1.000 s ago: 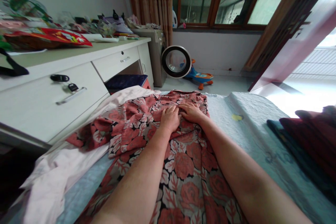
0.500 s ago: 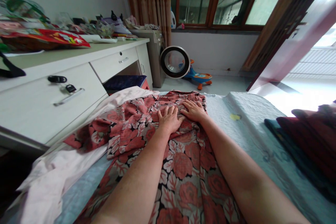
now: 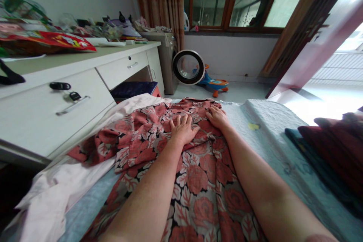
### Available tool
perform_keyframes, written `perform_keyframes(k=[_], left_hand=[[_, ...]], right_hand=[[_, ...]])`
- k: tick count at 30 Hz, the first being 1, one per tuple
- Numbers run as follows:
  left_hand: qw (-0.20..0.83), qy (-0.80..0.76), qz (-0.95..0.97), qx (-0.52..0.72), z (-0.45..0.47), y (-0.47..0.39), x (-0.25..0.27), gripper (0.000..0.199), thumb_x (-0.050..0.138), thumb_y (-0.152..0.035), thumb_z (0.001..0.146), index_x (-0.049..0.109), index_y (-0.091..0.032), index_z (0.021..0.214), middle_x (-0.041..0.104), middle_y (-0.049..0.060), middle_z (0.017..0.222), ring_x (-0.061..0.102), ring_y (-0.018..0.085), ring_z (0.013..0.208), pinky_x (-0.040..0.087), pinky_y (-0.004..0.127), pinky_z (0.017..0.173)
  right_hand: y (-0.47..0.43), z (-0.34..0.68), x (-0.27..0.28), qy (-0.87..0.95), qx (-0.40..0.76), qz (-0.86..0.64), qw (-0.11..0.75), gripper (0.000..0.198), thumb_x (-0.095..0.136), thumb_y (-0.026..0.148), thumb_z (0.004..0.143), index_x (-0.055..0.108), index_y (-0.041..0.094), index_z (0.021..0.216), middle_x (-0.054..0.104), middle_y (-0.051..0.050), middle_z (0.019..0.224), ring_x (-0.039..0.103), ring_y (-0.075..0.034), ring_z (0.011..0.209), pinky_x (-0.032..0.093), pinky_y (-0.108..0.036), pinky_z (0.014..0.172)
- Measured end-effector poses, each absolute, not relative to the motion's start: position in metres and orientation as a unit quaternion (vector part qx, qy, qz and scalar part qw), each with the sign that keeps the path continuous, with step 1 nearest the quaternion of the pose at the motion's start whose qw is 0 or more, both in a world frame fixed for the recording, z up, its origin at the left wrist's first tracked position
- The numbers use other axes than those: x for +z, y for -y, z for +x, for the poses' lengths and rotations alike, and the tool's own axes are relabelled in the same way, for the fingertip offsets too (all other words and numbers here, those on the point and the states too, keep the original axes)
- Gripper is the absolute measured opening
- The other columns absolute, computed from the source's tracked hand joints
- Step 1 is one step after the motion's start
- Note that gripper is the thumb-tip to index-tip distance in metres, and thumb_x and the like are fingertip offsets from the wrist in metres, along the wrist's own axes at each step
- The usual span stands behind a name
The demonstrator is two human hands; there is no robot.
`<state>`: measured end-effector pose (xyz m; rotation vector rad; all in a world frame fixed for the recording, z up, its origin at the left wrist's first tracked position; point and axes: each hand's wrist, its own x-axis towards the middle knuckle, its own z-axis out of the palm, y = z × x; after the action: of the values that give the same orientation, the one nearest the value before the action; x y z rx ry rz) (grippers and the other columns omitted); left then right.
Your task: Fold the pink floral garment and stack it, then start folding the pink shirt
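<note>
The garment [image 3: 195, 177], printed with red flowers and pale leaves on black and grey, lies spread over the blue cover [image 3: 272, 121]. Its sleeve [image 3: 104, 141] reaches out on the left, and small creases run across the cloth near the hands.

The left hand [image 3: 183, 130] rests palm down on the garment's upper part, fingers fanned; its grip is released, holding nothing. The right hand [image 3: 219, 118] lies on the garment close to its right edge, fingers together and lightly bent over the cloth, grip also released. The hands are apart, with garment showing between them.

Left of the garment, and partly under its sleeve, is a white cloth [image 3: 53, 189]. Farther left stands the desk [image 3: 121, 53], a red bag [image 3: 65, 41] on top. Well right of the garment is a stack of folded clothes [image 3: 326, 151], dark red over teal. Beyond the garment's far end are a washer [image 3: 166, 60], its round door [image 3: 176, 67] open, and a blue toy [image 3: 211, 81].
</note>
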<state>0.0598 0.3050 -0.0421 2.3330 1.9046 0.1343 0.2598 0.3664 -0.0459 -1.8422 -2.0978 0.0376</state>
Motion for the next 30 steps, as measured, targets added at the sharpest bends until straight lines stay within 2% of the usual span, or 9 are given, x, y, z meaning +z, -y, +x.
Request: perform_keyframes(k=[3,6,12,16,19,22,24,27,30], left_hand=[[0.066,-0.634,0.769,0.045,0.059,-0.305,-0.042,0.074,0.026,-0.069,0.093,0.029,-0.03,0.155,0.023,0.006,0.166,0.016,0.038,0.152,0.013,0.071,0.117],[0.071,-0.644,0.76,0.048,0.059,-0.304,-0.04,0.076,0.026,-0.072,0.091,0.031,-0.031,0.155,0.023,0.007,0.166,0.016,0.04,0.152,0.013,0.072,0.116],[0.079,-0.699,0.707,0.067,0.056,-0.302,-0.04,0.077,0.027,-0.074,0.09,0.035,-0.032,0.154,0.023,0.011,0.166,0.014,0.044,0.151,0.011,0.074,0.114],[0.069,-0.726,0.68,0.079,0.053,-0.303,-0.041,0.074,0.031,-0.071,0.09,0.039,-0.03,0.151,0.026,0.014,0.164,0.017,0.045,0.15,0.011,0.076,0.113],[0.019,-0.701,0.704,0.11,0.055,-0.304,-0.037,0.065,0.039,-0.06,0.093,0.045,-0.025,0.147,0.028,0.016,0.163,0.017,0.043,0.151,0.012,0.073,0.114],[-0.021,-0.628,0.764,0.148,0.061,-0.304,-0.032,0.054,0.044,-0.043,0.096,0.047,-0.021,0.145,0.029,0.012,0.163,0.021,0.034,0.151,0.021,0.059,0.12],[-0.003,-0.575,0.806,0.14,0.065,-0.304,-0.031,0.05,0.044,-0.038,0.097,0.048,-0.021,0.144,0.036,0.009,0.161,0.028,0.027,0.149,0.026,0.049,0.121],[0.05,-0.557,0.824,0.095,0.07,-0.303,-0.035,0.054,0.04,-0.046,0.099,0.044,-0.023,0.147,0.039,0.007,0.159,0.031,0.027,0.148,0.026,0.05,0.121],[0.067,-0.58,0.809,0.066,0.071,-0.301,-0.04,0.064,0.035,-0.056,0.098,0.036,-0.025,0.153,0.031,0.007,0.163,0.025,0.032,0.15,0.023,0.055,0.121]], right_hand=[[-0.368,0.262,-0.049,0.734,0.03,-0.666,0.126,0.05,0.039,0.051,0.098,0.054,0.025,0.137,0.039,-0.007,0.158,0.036,-0.029,0.142,0.027,-0.055,0.116],[-0.369,0.263,-0.048,0.718,0.04,-0.687,0.099,0.059,0.037,0.06,0.095,0.046,0.029,0.145,0.033,-0.007,0.161,0.03,-0.031,0.145,0.021,-0.064,0.115],[-0.368,0.268,-0.046,0.687,0.056,-0.72,0.075,0.074,0.033,0.071,0.092,0.034,0.03,0.153,0.026,-0.008,0.164,0.016,-0.031,0.151,0.013,-0.069,0.115],[-0.367,0.269,-0.045,0.683,0.059,-0.721,0.101,0.072,0.038,0.067,0.092,0.037,0.026,0.152,0.031,-0.011,0.161,0.023,-0.031,0.148,0.017,-0.067,0.115],[-0.365,0.267,-0.04,0.695,0.028,-0.704,0.145,0.061,0.042,0.057,0.094,0.045,0.025,0.146,0.036,-0.01,0.158,0.03,-0.031,0.145,0.024,-0.061,0.116],[-0.363,0.262,-0.033,0.727,-0.013,-0.661,0.184,0.047,0.042,0.043,0.096,0.054,0.025,0.138,0.046,-0.009,0.15,0.041,-0.028,0.136,0.033,-0.047,0.113],[-0.362,0.258,-0.031,0.739,-0.022,-0.649,0.179,0.042,0.043,0.039,0.096,0.06,0.024,0.132,0.053,-0.01,0.141,0.047,-0.027,0.13,0.038,-0.042,0.109],[-0.361,0.256,-0.035,0.737,-0.011,-0.662,0.135,0.043,0.047,0.042,0.094,0.061,0.023,0.13,0.051,-0.013,0.142,0.047,-0.032,0.129,0.041,-0.046,0.105],[-0.363,0.26,-0.042,0.731,0.011,-0.673,0.114,0.051,0.043,0.047,0.095,0.053,0.022,0.139,0.044,-0.013,0.151,0.044,-0.033,0.134,0.04,-0.05,0.106]])
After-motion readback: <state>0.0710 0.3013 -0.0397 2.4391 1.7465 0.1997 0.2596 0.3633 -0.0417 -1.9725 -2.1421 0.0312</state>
